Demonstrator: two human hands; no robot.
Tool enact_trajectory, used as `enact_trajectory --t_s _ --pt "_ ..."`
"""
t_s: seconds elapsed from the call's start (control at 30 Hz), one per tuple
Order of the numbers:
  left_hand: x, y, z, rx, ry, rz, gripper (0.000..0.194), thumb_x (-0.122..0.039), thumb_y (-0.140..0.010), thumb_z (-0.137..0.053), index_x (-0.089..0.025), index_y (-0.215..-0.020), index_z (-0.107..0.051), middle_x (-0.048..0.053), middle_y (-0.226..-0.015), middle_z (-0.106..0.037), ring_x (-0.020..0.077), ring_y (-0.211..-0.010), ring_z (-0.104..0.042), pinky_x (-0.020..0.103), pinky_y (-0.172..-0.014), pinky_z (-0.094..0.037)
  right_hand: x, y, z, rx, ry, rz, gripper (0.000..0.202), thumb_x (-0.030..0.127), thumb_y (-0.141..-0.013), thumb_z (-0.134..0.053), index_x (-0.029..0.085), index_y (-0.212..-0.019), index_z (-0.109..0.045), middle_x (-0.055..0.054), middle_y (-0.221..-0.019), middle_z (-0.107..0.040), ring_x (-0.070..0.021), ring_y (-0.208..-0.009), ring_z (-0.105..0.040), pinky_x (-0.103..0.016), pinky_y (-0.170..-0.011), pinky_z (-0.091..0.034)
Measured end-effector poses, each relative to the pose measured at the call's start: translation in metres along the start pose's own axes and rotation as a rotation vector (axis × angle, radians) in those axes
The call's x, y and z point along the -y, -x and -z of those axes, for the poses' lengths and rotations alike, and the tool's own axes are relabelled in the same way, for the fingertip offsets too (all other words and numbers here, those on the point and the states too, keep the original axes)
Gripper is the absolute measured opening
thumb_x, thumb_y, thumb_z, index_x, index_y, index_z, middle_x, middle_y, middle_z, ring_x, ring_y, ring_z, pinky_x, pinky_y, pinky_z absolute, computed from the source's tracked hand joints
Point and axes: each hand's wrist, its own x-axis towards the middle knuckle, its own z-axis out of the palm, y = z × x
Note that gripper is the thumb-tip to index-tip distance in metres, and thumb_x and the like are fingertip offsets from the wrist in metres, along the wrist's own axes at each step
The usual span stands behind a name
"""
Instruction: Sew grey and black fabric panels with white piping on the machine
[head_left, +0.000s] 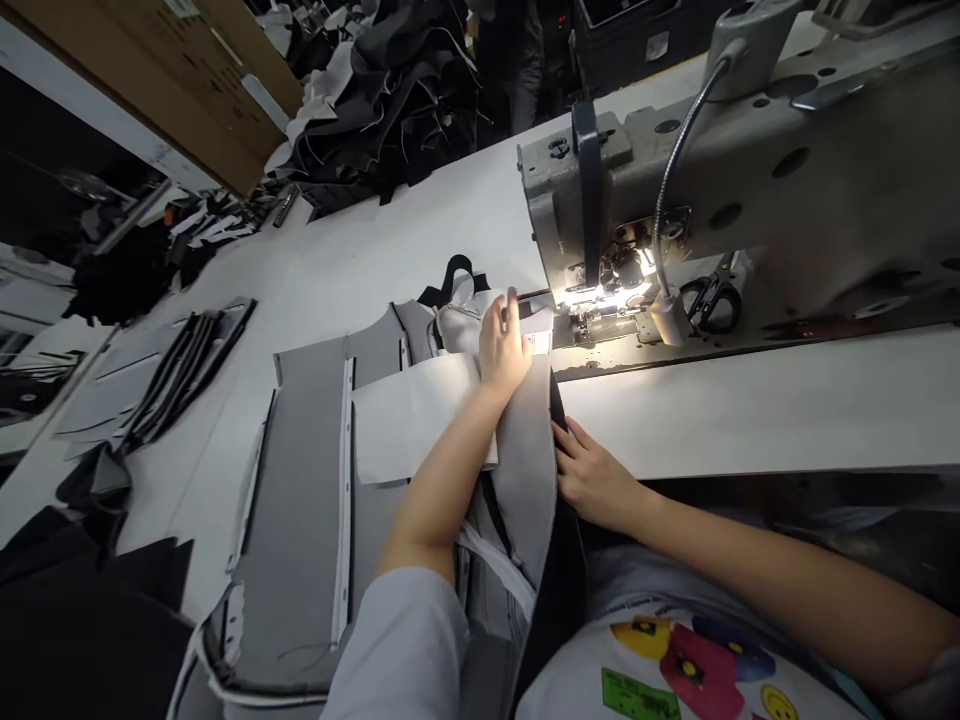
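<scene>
A large grey fabric panel (pixel 304 450) with white edging strips and a black underside lies on the table, its right edge by the sewing machine (pixel 607 250). My left hand (pixel 504 345) rests flat on the panel just left of the lit needle area, fingers stretched out. Under my left forearm is a white fabric piece (pixel 409 415). My right hand (pixel 600 480) grips the panel's right edge nearer my body, its fingertips against the black fabric (pixel 559 570). A black strap loop (pixel 456 272) sticks up behind my left hand.
Black-handled scissors (pixel 716 295) lie under the machine arm, beside a flexible-neck lamp (pixel 670 315). A heap of dark fabric parts (pixel 390 100) stands at the back. Stacked panels (pixel 184 375) lie on the left, with a cardboard box (pixel 180 80) behind them.
</scene>
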Motion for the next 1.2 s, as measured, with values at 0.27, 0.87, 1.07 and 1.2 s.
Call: enact_trajectory --t_s 0.27,0.87,1.07,1.2 --pt "0.004 -0.01 -0.001 0.167 -0.018 -0.054 0.046 -0.033 -0.097 -0.045 -0.03 -0.143 -0.051 0.012 -0.118 -0.06 0.0306 -0.114 -0.051 0.041 -0.096 -0.044 -0.033 -0.012 0.016 0.232 -0.139 0.117 0.028 0.02 -0.076 -0.064 0.015 -0.102 -0.073 -0.016 -0.119 -0.065 -0.0361 -0.126 -0.049 -0.064 -0.112 -0.027" --pt "-0.03 0.022 0.0 0.183 0.182 -0.031 0.036 -0.026 -0.096 -0.048 -0.024 -0.127 -0.067 0.008 -0.095 -0.057 0.0216 -0.094 -0.054 0.031 -0.09 -0.046 -0.012 0.011 0.016 -0.016 -0.048 -0.068 0.023 0.013 -0.084 -0.055 0.014 -0.099 -0.072 -0.016 -0.119 -0.065 -0.0404 -0.125 -0.051 -0.062 -0.104 -0.039" --pt "-0.04 0.025 -0.009 0.092 0.301 -0.031 0.029 -0.025 -0.094 -0.055 -0.022 -0.117 -0.073 0.006 -0.091 -0.054 0.0183 -0.09 -0.055 0.028 -0.091 -0.047 -0.016 0.02 0.02 -0.005 -0.062 -0.037 0.02 0.015 -0.088 -0.054 0.014 -0.098 -0.072 -0.018 -0.118 -0.064 -0.0391 -0.126 -0.05 -0.064 -0.106 -0.036" --pt "-0.043 0.02 -0.015 0.061 0.318 -0.037 0.025 -0.027 -0.093 -0.06 -0.021 -0.112 -0.075 0.006 -0.091 -0.054 0.0174 -0.089 -0.055 0.028 -0.091 -0.047 -0.017 0.024 0.022 0.008 -0.061 -0.038 0.02 0.014 -0.088 -0.055 0.015 -0.099 -0.071 -0.016 -0.116 -0.065 -0.0376 -0.128 -0.049 -0.064 -0.107 -0.037"
